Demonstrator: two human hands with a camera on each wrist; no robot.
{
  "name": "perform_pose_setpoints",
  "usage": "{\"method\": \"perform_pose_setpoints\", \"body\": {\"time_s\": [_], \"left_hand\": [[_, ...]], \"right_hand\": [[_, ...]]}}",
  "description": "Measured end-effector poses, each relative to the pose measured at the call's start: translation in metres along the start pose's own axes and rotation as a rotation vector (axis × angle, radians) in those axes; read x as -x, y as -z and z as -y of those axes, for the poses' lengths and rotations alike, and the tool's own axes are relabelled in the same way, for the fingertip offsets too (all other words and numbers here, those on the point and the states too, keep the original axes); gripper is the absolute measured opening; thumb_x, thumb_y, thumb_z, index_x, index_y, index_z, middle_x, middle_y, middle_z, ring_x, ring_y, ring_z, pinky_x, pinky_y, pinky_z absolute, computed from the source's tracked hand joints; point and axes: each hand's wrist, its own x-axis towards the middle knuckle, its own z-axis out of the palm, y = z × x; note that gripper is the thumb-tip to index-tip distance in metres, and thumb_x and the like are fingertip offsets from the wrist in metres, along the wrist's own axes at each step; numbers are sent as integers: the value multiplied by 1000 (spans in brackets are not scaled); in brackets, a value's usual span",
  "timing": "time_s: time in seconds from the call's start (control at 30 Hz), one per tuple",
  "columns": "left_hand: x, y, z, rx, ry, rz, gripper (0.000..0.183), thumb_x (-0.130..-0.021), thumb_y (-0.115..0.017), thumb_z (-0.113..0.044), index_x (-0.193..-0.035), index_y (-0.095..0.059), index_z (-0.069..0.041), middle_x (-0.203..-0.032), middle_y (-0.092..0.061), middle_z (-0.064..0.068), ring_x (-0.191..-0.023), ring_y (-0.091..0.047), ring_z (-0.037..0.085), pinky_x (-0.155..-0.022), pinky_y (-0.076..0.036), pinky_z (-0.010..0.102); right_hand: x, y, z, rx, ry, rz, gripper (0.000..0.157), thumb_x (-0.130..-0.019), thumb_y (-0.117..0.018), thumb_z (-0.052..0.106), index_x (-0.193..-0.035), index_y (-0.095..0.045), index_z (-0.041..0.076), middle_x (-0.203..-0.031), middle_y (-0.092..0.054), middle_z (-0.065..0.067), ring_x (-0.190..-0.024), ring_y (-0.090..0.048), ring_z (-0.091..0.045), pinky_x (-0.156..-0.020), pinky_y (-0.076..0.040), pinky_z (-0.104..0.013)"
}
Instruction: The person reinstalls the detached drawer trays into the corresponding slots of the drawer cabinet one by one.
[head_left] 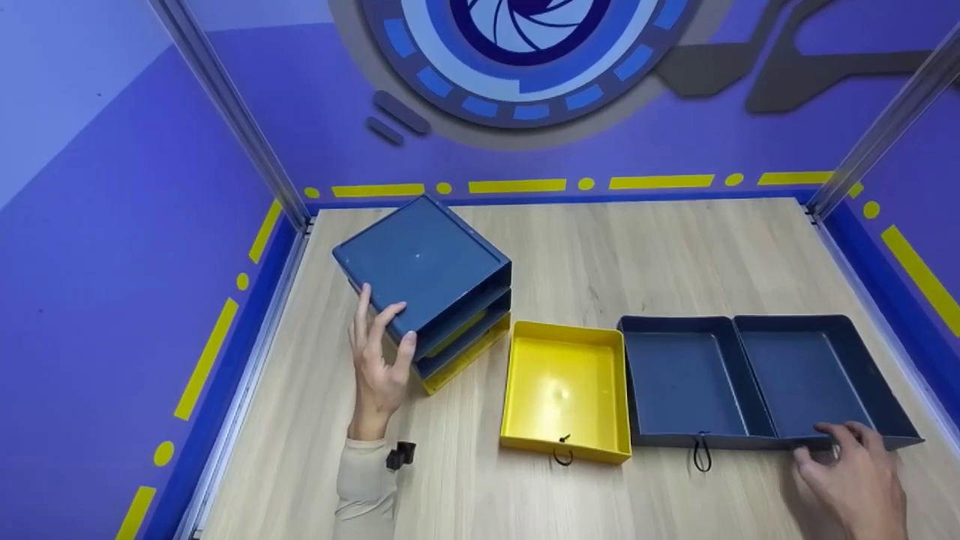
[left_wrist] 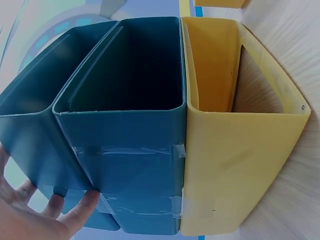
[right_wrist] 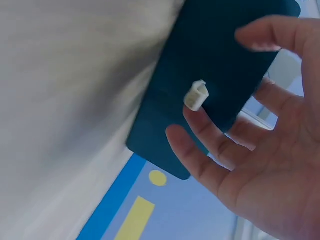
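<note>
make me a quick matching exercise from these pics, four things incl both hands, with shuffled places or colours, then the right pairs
Column one
1. yellow drawer
2. cabinet
3. left hand
4. right hand

Column two (as seen in the head view)
A. blue above, yellow at the bottom
B. at the front of the rightmost blue drawer
C. between the cabinet and the middle blue drawer
D. fingertips at the cabinet's edge

Right pairs: 1-C, 2-A, 3-D, 4-B

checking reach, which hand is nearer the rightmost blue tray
Right: the right hand is at the front of that tray; the left hand is far left, touching the stacked unit.
</note>
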Motion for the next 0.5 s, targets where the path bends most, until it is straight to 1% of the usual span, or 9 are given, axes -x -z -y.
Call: {"method": "perform_pose_setpoints", "body": {"time_s": [0.07,0.2,0.33,0.43,0.5], "left_hand": [[0,1,0,-2,3,0,43,-96,-66,-20,-139,-68,-18,-177,-25,15,-160,-25,40,-121,-22,75],[-1,2,1,-8,7,0,43,-97,-66,-21,-140,-68,-19,-177,-26,14,-161,-25,40,-122,-21,75],[-1,3,1,-12,-2,6,40,-103,-58,-25,-142,-67,-19,-177,-26,14,-160,-25,42,-121,-21,76],[-1,3,1,-12,-7,16,40,-108,-50,-25,-144,-66,-19,-176,-26,14,-160,-25,43,-121,-21,75],[-1,3,2,-9,-6,19,40,-108,-48,-24,-144,-66,-18,-176,-27,15,-160,-25,43,-121,-20,75]], "right_hand": [[1,-2,-1,-12,20,-17,59,-92,-73,27,-137,-58,-7,-155,-31,-41,-136,-32,-70,-107,-33,-79],[2,-3,0,-15,24,-64,63,-89,-81,29,-131,-58,-11,-153,-33,-42,-138,-33,-68,-114,-28,-77],[2,-1,1,-7,17,-58,68,-89,-84,34,-129,-56,-15,-146,-36,-44,-136,-35,-63,-116,-29,-75],[1,3,2,-11,-14,-61,71,-91,-83,37,-128,-56,-16,-140,-39,-44,-135,-36,-59,-115,-31,-73],[1,4,3,-26,-50,-85,71,-92,-82,39,-129,-55,-16,-139,-40,-43,-135,-36,-58,-116,-31,-72]]}}
